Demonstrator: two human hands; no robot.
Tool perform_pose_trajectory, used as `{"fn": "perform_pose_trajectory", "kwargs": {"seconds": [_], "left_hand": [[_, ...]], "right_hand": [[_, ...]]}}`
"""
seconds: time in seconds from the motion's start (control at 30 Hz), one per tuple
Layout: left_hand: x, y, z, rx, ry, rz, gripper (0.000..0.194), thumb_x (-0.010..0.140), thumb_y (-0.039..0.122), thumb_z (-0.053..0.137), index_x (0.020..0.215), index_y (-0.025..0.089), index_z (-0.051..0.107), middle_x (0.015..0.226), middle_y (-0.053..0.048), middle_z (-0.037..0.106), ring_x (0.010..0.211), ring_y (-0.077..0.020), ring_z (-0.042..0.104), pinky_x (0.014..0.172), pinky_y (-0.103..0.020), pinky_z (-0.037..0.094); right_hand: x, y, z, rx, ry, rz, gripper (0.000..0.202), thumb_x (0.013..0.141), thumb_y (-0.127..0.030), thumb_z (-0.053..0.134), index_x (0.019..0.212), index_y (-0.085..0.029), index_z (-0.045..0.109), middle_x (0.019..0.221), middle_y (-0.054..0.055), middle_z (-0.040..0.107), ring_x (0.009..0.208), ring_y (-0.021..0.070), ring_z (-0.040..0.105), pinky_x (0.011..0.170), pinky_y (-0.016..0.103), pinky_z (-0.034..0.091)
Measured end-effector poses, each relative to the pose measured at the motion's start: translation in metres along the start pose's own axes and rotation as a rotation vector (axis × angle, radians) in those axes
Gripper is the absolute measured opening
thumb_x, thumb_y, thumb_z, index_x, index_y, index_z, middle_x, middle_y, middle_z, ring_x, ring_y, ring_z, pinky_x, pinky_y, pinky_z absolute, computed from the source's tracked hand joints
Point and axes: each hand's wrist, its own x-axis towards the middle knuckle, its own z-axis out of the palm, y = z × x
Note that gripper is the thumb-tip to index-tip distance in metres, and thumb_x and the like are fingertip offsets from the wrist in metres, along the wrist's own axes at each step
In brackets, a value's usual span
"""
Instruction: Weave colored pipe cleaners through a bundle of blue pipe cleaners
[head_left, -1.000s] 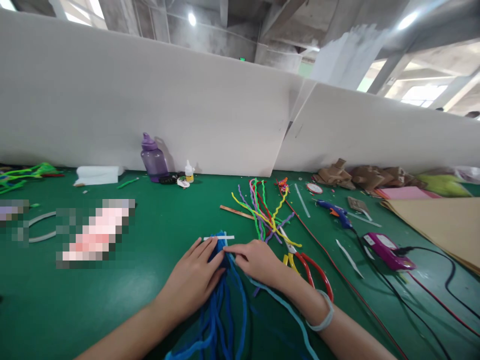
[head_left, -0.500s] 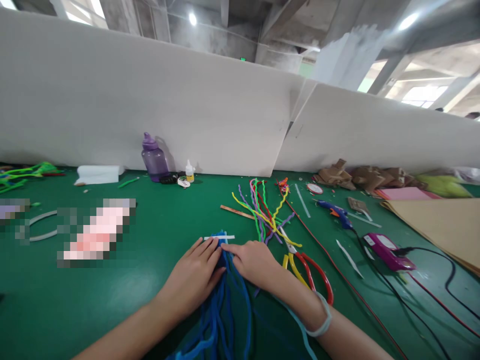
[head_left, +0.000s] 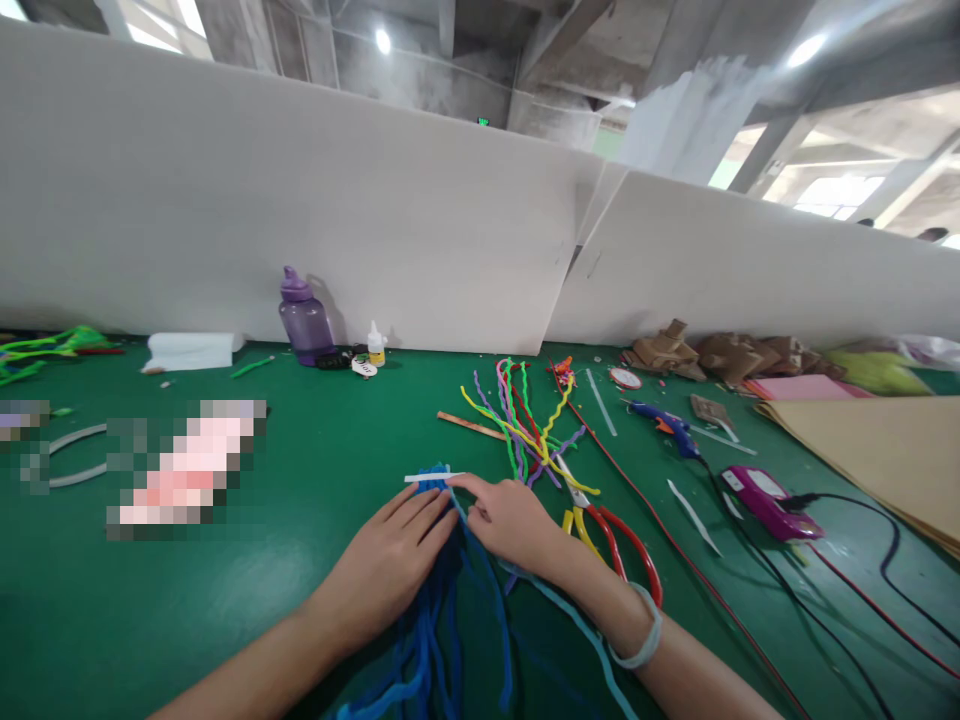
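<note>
Many blue fuzzy strands [head_left: 431, 625] hang toward me from a bundle, with a white strip [head_left: 426, 478] lying across their top ends. My left hand [head_left: 397, 550] rests flat over the upper strands, its fingertips just below the strip. From the right, my right hand [head_left: 506, 515] reaches in with its index finger extended to the strip's right part and its other fingers curled. A lighter blue strand [head_left: 581, 625] runs under my right forearm.
Scissors [head_left: 615, 540] with red and yellow handles lie by my right forearm, below wavy coloured stems [head_left: 536, 430]. Farther right are a blue glue gun [head_left: 667, 425] and a magenta device [head_left: 772, 503] with cables. A purple bottle [head_left: 305, 325] stands near the white partition [head_left: 337, 210].
My left hand has slid slightly down off the white strip. My right index finger has moved up and right onto the strip's right part. The camera view has shifted a little.
</note>
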Motion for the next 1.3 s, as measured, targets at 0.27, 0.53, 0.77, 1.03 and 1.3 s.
{"fn": "perform_pose_trajectory", "kwargs": {"seconds": [0.27,0.53,0.77,1.03,1.3], "left_hand": [[0.0022,-0.0006,-0.0021,-0.106,-0.084,0.006,0.035,0.088,0.008,0.036,0.113,0.014,0.059,0.116,-0.008,0.064,0.113,-0.023,0.055,0.095,-0.04,0.049],[-0.0009,-0.001,0.0034,-0.116,-0.135,-0.009,0.049,0.082,0.002,0.04,0.126,0.02,0.051,0.12,-0.008,0.058,0.117,-0.0238,0.05,0.098,-0.042,0.046],[-0.0025,-0.0017,0.006,-0.121,-0.158,-0.013,0.057,0.079,0.001,0.042,0.131,0.023,0.046,0.124,-0.008,0.054,0.12,-0.0249,0.047,0.099,-0.044,0.045],[0.0006,-0.0004,0.0032,-0.154,-0.146,-0.028,0.051,0.081,0.001,0.043,0.127,0.023,0.05,0.118,-0.008,0.056,0.117,-0.0243,0.048,0.098,-0.043,0.046],[-0.0005,-0.0009,0.0035,-0.154,-0.146,-0.03,0.047,0.083,0.002,0.043,0.123,0.024,0.053,0.127,-0.008,0.053,0.122,-0.0244,0.046,0.098,-0.043,0.045]], "right_hand": [[-0.0008,-0.0048,-0.0002,-0.012,-0.042,0.034,0.043,0.087,-0.024,0.04,0.128,-0.031,0.053,0.093,0.005,0.072,0.083,0.0208,0.066,0.071,0.027,0.042],[-0.0022,-0.0003,-0.0017,0.13,-0.04,0.002,0.044,0.087,-0.023,0.039,0.127,-0.031,0.056,0.112,0.001,0.068,0.096,0.0204,0.065,0.084,0.03,0.046],[0.0002,0.0027,-0.0035,0.185,-0.062,0.004,0.045,0.086,-0.021,0.039,0.126,-0.03,0.057,0.119,-0.002,0.064,0.104,0.0186,0.062,0.091,0.029,0.045],[0.0003,0.0011,-0.0055,0.194,-0.061,0.012,0.045,0.089,-0.021,0.034,0.125,-0.03,0.058,0.121,-0.001,0.063,0.106,0.0182,0.062,0.093,0.03,0.044],[0.0,0.0003,-0.0063,0.205,-0.042,0.015,0.045,0.088,-0.021,0.034,0.124,-0.03,0.059,0.117,-0.001,0.065,0.102,0.0183,0.063,0.09,0.029,0.045]]}}
